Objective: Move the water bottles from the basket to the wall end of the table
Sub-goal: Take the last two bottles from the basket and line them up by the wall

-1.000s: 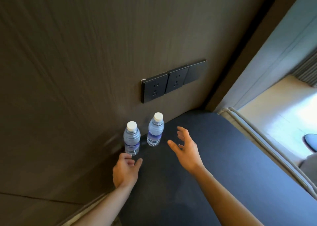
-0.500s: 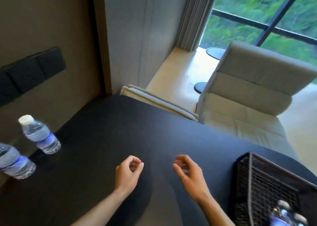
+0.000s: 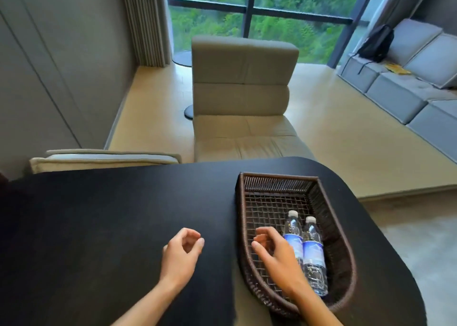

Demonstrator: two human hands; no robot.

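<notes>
A dark woven basket [image 3: 329, 217] stands on the right part of the black table [image 3: 111, 214]. Two clear water bottles with white caps and blue labels lie side by side in it: the left bottle [image 3: 293, 236] and the right bottle [image 3: 313, 254]. My right hand [image 3: 275, 256] hovers over the basket just left of the bottles, fingers curled and apart, holding nothing; its wrist covers the lower part of the left bottle. My left hand [image 3: 181, 254] is over the bare table left of the basket, fingers loosely curled, empty.
A beige lounge chair [image 3: 242, 98] stands beyond the table's far edge. A second cushion [image 3: 103, 158] lies along the far left edge. A grey sofa [image 3: 405, 83] with a black bag sits at the right. The table's right end is rounded.
The view has swung right, away from the wall and the two standing bottles, to the basket. Both hands moved right with it; my right hand is now over the basket beside the bottles.
</notes>
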